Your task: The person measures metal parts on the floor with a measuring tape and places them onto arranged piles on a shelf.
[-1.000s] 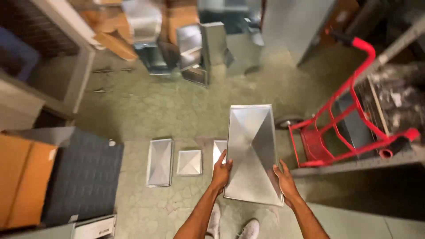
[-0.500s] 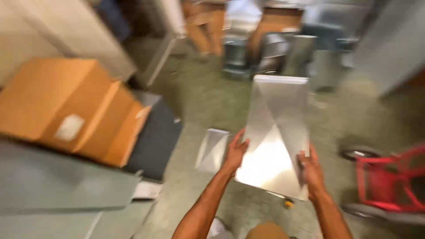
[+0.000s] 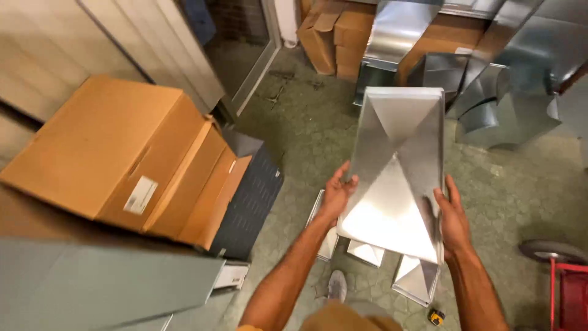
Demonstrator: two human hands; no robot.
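Both hands carry a long galvanised sheet-metal panel (image 3: 395,175) with cross-break creases and a folded rim, held out flat above the greenish concrete floor (image 3: 306,132). The left hand (image 3: 338,193) grips the panel's left edge near its near end, thumb on top and fingers (image 3: 343,173) curled against the rim. The right hand (image 3: 453,217) clamps the right edge near the near corner, fingers wrapped under the panel — so both hands are closed on the metal, not released.

Directly under the panel's near end, several smaller sheet-metal pieces (image 3: 416,279) lie flat on the floor, partly hidden by it. Just beyond the panel's near right corner, low on the floor, sits a small yellow-and-black tape measure (image 3: 435,317). A grey shoe (image 3: 336,285) shows below the panel, between the forearms.

To the left of the panel lie large cardboard boxes (image 3: 116,153), resting on a dark grey perforated case (image 3: 248,202). Beyond the panel's far end stand bent ductwork sections (image 3: 508,79) and more brown cartons (image 3: 334,34). To the panel's right, at the frame's edge — a red hand truck (image 3: 566,288) with a grey wheel.
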